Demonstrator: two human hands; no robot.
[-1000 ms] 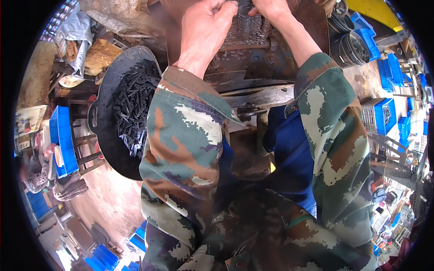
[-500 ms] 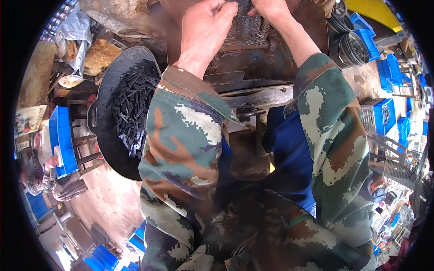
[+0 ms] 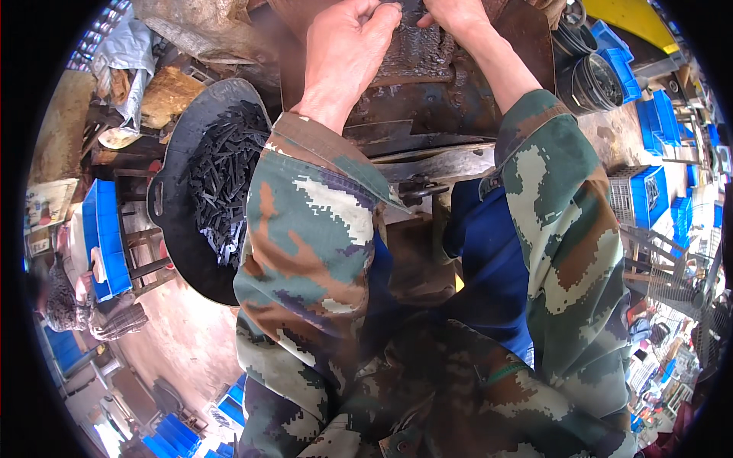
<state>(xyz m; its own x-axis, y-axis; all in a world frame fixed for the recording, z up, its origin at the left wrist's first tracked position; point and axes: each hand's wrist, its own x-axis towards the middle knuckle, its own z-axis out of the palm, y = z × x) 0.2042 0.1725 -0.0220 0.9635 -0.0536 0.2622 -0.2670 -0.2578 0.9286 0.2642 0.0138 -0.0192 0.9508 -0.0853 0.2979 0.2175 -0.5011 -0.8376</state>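
Note:
At the top of the view, my left hand (image 3: 345,57) is closed, its thumb and forefinger pressed together in a pinch. Whatever lies between those fingertips is too small to make out. My right hand (image 3: 460,18) is just to its right with the fingers curled inward; the upper edge cuts part of it off, and what it grips is hidden. Both hands are over a rusty brown metal machine bed (image 3: 416,57) with a wet, dark, rough surface. To the left of my left forearm, a black wok-like pan (image 3: 179,252) holds a heap of small dark flat metal strips (image 3: 221,164).
Left of the pan is a blue bin (image 3: 107,237) beside another person (image 3: 69,298). Dark buckets (image 3: 592,84) stand at the upper right, near several blue crates (image 3: 657,122). Crumpled sacking (image 3: 206,30) lies at the upper left.
My hands have hardly moved; the right fingers have shifted very slightly. The pan and strips are unchanged. The person at the left has shifted an arm a little.

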